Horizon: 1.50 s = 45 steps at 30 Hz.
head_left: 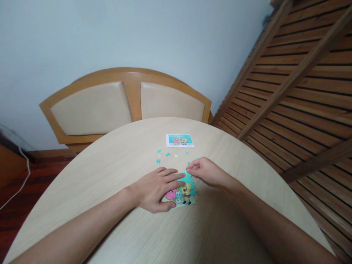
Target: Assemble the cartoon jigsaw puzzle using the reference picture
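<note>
A small cartoon jigsaw puzzle [184,192], partly put together, lies on the round wooden table [110,176]. My left hand [156,189] lies flat on its left side with the fingers stretched out over it. My right hand [205,171] hovers at the puzzle's upper right corner, fingertips pinched together on what looks like a small teal piece; the piece itself is mostly hidden. Several loose teal pieces [166,154] lie scattered just beyond the hands. Farther back lies the reference picture [179,140], a small printed card.
A wooden chair with two beige padded panels [126,102] stands behind the table against a pale wall. A slatted wooden frame [297,91] leans at the right. A white cable [23,176] hangs at the far left over a dark red floor.
</note>
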Available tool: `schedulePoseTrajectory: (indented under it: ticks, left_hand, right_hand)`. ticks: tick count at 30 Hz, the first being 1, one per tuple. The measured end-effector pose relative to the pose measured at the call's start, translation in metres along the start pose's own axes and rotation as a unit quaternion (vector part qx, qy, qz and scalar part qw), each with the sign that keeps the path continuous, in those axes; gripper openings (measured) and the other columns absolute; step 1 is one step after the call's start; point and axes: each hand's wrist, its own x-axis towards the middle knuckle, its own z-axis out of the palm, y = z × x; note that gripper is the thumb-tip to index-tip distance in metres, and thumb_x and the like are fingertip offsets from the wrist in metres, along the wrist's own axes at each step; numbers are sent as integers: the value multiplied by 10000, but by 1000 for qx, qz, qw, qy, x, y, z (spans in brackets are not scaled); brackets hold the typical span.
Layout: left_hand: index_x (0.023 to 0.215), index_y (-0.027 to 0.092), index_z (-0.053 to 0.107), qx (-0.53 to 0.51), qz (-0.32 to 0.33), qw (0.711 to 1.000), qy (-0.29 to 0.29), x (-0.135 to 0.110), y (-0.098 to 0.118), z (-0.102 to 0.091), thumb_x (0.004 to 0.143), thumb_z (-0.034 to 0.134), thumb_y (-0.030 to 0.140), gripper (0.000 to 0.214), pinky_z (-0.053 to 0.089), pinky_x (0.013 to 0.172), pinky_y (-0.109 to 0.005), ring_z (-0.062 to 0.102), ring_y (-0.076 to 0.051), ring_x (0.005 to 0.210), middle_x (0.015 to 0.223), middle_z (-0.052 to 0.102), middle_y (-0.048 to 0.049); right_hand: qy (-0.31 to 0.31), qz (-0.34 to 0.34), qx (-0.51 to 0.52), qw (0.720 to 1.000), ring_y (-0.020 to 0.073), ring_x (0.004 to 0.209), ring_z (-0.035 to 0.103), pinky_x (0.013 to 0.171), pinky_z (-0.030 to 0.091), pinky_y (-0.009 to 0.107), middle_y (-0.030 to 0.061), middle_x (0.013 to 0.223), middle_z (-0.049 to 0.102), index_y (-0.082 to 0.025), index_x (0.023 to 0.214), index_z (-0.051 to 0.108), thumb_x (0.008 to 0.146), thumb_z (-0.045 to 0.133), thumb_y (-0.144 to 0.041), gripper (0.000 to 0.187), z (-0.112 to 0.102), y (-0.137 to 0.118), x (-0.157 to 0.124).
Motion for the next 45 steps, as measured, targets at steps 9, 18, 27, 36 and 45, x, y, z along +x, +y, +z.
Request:
schedulePoseTrajectory:
  ticks: [9,18,27,36,45]
  left_hand:
    - [1439,211,483,6,0,1000,-3,0,1,-1,879,586,573,675,369,1102,-558,452,-390,1364,1559,424,-102]
    - [1427,210,490,6,2,1000,8,0,4,0,883,562,613,682,389,1078,-557,453,-400,1356,1548,439,-106]
    - [1429,204,493,10,0,1000,4,1,4,0,886,567,605,679,380,1089,-555,448,-399,1358,1547,441,-105]
    - [1448,224,484,-4,2,1000,5,0,3,-1,905,568,558,644,361,1111,-545,444,-387,1369,1562,421,-99]
    - [1435,223,501,-12,4,1000,0,1,3,-5,916,574,529,607,385,1100,-517,470,-357,1344,1491,479,-145]
  right_hand:
    - [-37,-9,68,997,145,635,570,607,419,262,45,706,696,-120,836,748,727,707,-348,256,-4,0,0]
    - [-52,27,140,988,135,627,584,640,455,269,22,663,661,-123,814,703,689,768,-373,287,-3,8,3]
    - [-66,18,138,988,127,632,593,650,466,260,27,680,670,-109,850,700,714,758,-350,283,-6,4,1]
    - [-41,20,112,993,133,633,595,621,465,253,14,680,663,-132,863,688,690,766,-287,245,1,3,2]
    - [3,19,94,995,136,656,600,619,452,250,27,706,683,-127,849,706,672,772,-249,226,1,1,4]
